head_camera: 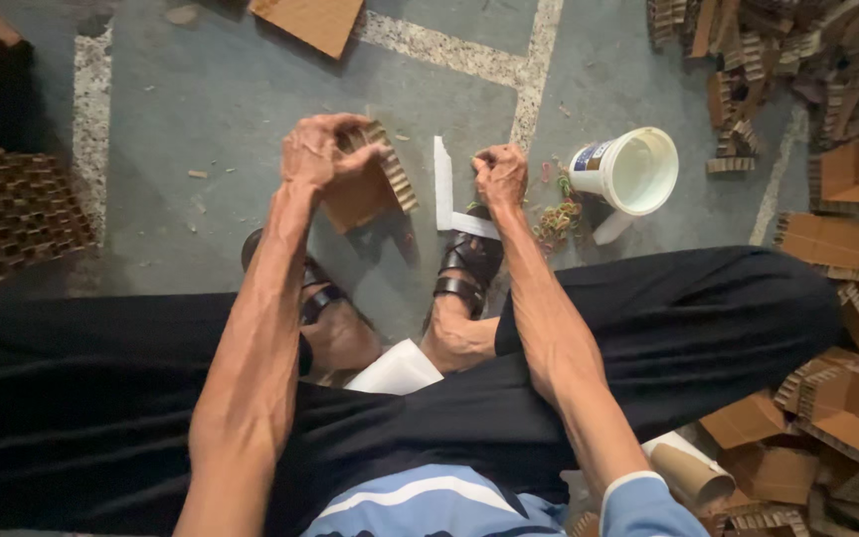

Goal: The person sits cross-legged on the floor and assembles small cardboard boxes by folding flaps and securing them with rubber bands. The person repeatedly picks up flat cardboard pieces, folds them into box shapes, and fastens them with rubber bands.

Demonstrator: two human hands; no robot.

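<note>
1. Bucket (638, 169), white, lies tipped on the concrete floor (201, 109); nothing visible inside.
2. Left hand (315, 151) grips a cardboard piece (375, 184) above the floor.
3. Right hand (500, 174) is clenched near rubber bands (559, 219).

The single camera sits on the person's head and looks steeply down, from near, at the hands and the floor (211, 109).

Floor (201, 109) is grey concrete with pale speckled seams. Just right of the right-hand fingers there's a small heap of rubber bands (557, 217), then a white tub (638, 169) tipped on its side. Cardboard scraps (777, 60) pile up further right, and a honeycomb cardboard block (12, 214) sits well left of the left fingers.
</note>
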